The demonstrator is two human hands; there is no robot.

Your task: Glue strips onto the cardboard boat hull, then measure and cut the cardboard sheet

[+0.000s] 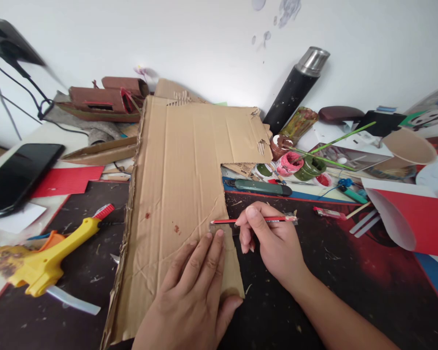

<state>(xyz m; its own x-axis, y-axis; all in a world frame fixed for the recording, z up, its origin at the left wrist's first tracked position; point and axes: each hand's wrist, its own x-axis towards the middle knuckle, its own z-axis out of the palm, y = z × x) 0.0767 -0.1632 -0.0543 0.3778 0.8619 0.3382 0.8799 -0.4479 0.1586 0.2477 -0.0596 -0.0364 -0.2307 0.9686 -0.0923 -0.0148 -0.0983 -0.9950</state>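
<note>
A large sheet of brown cardboard (182, 170) lies in front of me, with a notch cut into its right side and torn edges at the top. My left hand (195, 282) rests flat on its lower right part, fingers stretched out and thumb apart at the right edge. Under the fingertips there seems to be a small flat piece, mostly hidden. My right hand (272, 243) is closed around a red pencil (270, 219). The pencil lies nearly level, its tip pointing left and touching or just above the cardboard by my left fingertips.
At the left are a yellow glue gun (54, 257) and a black phone (22, 175). A green utility knife (259, 186), open paint jars (290, 163) and a black thermos (295, 87) stand or lie beyond the notch. Red paper (419, 218) curls at the right.
</note>
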